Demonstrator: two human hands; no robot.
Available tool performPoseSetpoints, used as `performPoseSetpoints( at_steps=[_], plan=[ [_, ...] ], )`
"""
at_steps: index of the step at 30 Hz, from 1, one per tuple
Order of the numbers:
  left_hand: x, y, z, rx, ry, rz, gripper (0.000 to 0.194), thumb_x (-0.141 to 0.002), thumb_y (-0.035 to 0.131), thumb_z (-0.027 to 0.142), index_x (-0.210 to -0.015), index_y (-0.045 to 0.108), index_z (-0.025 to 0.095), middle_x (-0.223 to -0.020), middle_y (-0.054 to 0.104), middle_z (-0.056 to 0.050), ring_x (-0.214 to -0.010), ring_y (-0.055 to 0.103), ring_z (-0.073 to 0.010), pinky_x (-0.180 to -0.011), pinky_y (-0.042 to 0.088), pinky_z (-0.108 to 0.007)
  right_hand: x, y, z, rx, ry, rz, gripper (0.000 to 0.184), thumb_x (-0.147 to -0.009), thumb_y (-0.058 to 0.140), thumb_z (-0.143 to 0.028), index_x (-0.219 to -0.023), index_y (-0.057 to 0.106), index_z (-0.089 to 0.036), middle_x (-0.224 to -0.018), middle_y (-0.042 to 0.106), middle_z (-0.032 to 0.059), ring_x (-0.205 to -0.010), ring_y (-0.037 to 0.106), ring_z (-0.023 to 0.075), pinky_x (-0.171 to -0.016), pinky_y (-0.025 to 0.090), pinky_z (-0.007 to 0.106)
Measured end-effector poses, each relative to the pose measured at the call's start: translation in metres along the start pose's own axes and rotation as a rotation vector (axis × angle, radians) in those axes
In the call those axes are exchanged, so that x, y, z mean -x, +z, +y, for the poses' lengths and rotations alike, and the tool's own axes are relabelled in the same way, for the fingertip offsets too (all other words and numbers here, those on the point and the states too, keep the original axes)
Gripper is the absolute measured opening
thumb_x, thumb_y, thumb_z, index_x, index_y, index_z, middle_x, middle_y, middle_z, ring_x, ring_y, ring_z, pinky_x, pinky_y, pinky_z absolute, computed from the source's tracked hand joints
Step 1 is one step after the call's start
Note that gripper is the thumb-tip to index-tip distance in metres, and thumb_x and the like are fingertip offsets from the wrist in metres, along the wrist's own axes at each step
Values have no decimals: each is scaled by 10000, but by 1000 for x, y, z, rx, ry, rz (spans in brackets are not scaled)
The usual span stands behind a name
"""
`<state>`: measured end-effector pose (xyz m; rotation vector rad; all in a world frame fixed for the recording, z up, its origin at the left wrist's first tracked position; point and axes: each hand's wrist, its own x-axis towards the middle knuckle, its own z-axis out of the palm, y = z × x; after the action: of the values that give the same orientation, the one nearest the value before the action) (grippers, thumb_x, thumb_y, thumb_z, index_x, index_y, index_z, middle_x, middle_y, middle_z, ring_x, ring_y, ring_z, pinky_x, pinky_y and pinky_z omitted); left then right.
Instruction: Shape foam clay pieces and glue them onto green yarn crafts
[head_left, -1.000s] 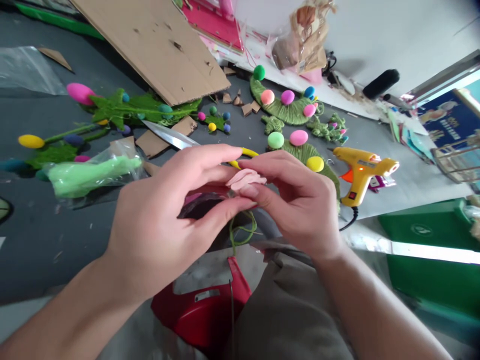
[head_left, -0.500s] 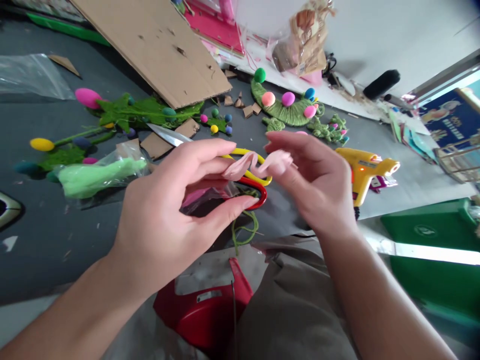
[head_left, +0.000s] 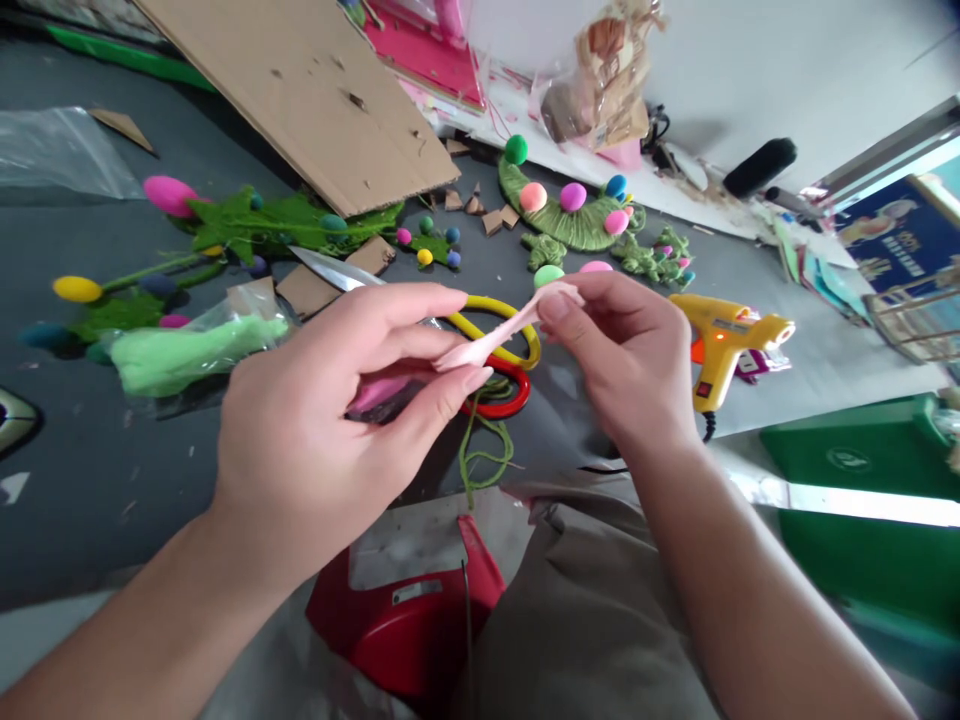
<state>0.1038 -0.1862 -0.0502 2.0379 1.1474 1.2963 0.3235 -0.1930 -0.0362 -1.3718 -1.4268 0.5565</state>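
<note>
A strip of soft pale pink clay (head_left: 501, 332) is stretched slantwise between my two hands. My left hand (head_left: 337, 390) pinches its lower left end between thumb and fingers. At the upper right end, my right hand (head_left: 626, 350) grips it with thumb and forefinger, the end bunched at the tips. Just under the strip lie scissors with one yellow handle loop (head_left: 531, 352) and one red handle loop (head_left: 517, 405); their blade (head_left: 319, 268) shows past my left hand. Green yarn (head_left: 484, 465) hangs in loops below the red loop.
A yellow glue gun (head_left: 724, 345) with a lit orange light stands at the right. Bagged light green clay (head_left: 195, 350) lies at the left. Farther back are a cardboard sheet (head_left: 315, 100) and a green yarn-wrapped crescent (head_left: 566, 222) with coloured balls. A green bin (head_left: 847, 450) stands lower right.
The pink clay went from a folded wad between both hands to a pulled-out strip. My right hand moved away to the right, uncovering the scissor handles.
</note>
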Motion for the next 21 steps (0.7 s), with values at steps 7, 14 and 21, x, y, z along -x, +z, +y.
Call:
performPoseSetpoints(
  at_steps=[7,14,21],
  plan=[
    [1,0,-3,153,-27,-81,640,-779,914,195,-1365,679,301,-1169,833,29,-968,819,-205,-967,693,-299,14,14,-14,-53,-64,-244,272,-922,832,-346,-1183,792,-279,-1107,815,25,-992,767,193,-868,659,348],
    [-1,-2,-2,35,-4,-13,306,-868,860,207,-1145,735,240,-963,845,52,-723,771,-99,-728,658,-139,11,16,-16,-9,-51,-160,85,-912,842,-310,-927,810,-232,-876,808,-17,-783,739,138,-733,624,274],
    [0,1,-1,152,-58,-42,461,-847,833,123,-1272,704,245,-1111,849,34,-908,829,-155,-830,692,-177,0,6,-7,-9,-9,51,165,-892,858,-391,-972,813,-254,-879,800,-2,-767,712,148,-685,611,279]
  ],
)
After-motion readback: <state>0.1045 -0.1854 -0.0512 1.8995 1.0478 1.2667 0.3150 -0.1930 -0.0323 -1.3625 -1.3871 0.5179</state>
